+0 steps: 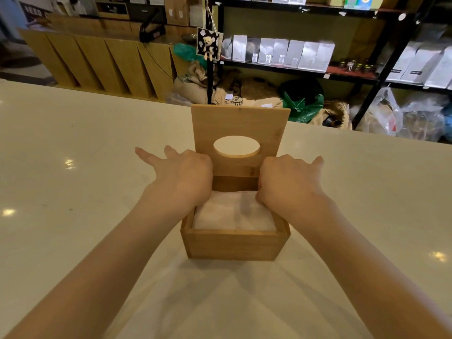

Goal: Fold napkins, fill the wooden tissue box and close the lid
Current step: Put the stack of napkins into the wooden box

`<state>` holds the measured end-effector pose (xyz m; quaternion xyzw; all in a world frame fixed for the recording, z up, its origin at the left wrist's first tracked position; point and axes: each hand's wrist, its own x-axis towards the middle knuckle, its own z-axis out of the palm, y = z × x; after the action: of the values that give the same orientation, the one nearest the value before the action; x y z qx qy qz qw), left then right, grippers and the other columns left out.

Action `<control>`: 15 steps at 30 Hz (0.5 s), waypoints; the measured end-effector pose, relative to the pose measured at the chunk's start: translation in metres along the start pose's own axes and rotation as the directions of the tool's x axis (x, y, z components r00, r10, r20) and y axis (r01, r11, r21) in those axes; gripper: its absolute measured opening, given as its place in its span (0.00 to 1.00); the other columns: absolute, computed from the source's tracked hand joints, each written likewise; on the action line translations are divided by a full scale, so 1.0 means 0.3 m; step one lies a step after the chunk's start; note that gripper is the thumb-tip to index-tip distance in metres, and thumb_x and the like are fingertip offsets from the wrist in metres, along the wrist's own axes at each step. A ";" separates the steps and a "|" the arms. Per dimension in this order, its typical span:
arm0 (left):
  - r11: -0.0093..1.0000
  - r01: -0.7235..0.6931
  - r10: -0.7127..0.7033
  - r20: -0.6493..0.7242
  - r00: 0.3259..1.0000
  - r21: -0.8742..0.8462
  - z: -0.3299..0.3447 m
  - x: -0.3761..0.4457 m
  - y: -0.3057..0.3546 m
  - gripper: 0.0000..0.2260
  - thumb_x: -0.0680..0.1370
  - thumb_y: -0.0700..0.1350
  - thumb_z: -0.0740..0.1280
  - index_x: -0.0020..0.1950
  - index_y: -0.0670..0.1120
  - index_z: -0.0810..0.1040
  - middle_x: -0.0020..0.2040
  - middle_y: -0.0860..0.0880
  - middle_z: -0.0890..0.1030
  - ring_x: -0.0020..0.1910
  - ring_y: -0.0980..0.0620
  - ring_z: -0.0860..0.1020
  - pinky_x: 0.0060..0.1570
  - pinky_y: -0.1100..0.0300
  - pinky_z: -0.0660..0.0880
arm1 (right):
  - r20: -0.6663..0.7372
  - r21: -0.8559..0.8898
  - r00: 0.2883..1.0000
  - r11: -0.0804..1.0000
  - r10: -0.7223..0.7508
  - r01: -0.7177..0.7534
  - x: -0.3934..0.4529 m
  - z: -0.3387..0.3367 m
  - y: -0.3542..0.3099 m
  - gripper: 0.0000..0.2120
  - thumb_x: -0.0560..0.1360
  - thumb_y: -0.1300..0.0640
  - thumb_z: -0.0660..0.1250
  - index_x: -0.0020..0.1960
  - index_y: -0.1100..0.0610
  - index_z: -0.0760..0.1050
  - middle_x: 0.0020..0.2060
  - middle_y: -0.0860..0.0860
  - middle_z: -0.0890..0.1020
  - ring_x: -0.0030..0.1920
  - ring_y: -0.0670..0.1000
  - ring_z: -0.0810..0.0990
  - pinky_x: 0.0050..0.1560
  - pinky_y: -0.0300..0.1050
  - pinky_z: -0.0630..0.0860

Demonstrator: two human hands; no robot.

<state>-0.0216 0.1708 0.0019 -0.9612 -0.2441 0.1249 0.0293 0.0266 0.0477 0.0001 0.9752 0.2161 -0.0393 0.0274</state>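
A wooden tissue box point(234, 244) stands on the white table in front of me. Its hinged lid point(241, 123), with an oval hole, stands upright at the far side. A stack of white folded napkins point(234, 212) fills the box nearly to the rim. My left hand point(183, 174) reaches into the box's left side, inner fingers down beside the napkins, two outer fingers stretched out over the table. My right hand point(288, 179) does the same at the right side, its fingertips hidden inside the box.
The glossy white table point(73, 192) stretches wide on both sides. Beyond its far edge stand a black shelf with white bags point(281, 55), sacks and plastic bags on the floor, and a wooden counter point(97, 62) at the left.
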 end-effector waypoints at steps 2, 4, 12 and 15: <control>0.998 -0.026 0.027 0.015 1.000 -0.055 0.005 -0.005 -0.012 0.07 0.74 0.44 0.67 0.51 0.48 0.79 0.56 0.46 0.77 0.69 0.38 0.63 0.63 0.24 0.45 | 0.007 0.047 0.999 0.998 -0.050 0.050 -0.008 0.003 0.007 0.07 0.73 0.57 0.63 0.36 0.53 0.72 0.31 0.49 0.72 0.36 0.53 0.72 0.66 0.64 0.60; 0.988 -0.075 0.075 -0.008 0.997 -0.137 0.002 -0.029 -0.036 0.09 0.73 0.48 0.68 0.52 0.52 0.80 0.53 0.50 0.78 0.67 0.41 0.66 0.65 0.26 0.48 | 0.029 0.150 0.996 0.985 -0.088 0.083 -0.030 -0.007 0.029 0.07 0.73 0.52 0.64 0.47 0.52 0.78 0.38 0.50 0.78 0.42 0.54 0.76 0.58 0.55 0.68; 0.979 -0.136 0.142 0.031 0.989 -0.149 0.011 -0.102 -0.040 0.16 0.72 0.52 0.70 0.59 0.58 0.76 0.73 0.46 0.62 0.76 0.40 0.45 0.67 0.29 0.46 | 0.253 0.229 0.955 0.968 -0.157 0.099 -0.085 -0.045 0.039 0.24 0.66 0.51 0.74 0.61 0.45 0.74 0.55 0.47 0.78 0.54 0.53 0.77 0.53 0.47 0.73; 0.994 -0.101 0.104 0.078 0.992 -0.044 0.029 -0.091 -0.028 0.18 0.72 0.50 0.70 0.61 0.57 0.75 0.75 0.45 0.56 0.74 0.36 0.40 0.64 0.25 0.44 | 0.285 0.114 0.954 0.991 -0.094 0.063 -0.067 -0.029 0.010 0.23 0.65 0.53 0.74 0.60 0.49 0.75 0.51 0.50 0.79 0.53 0.56 0.77 0.58 0.56 0.73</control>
<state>-0.0509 0.1650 0.0007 -0.9671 -0.1980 0.1599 -0.0063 0.0103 0.0372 0.0106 0.9496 0.2460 -0.1940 0.0064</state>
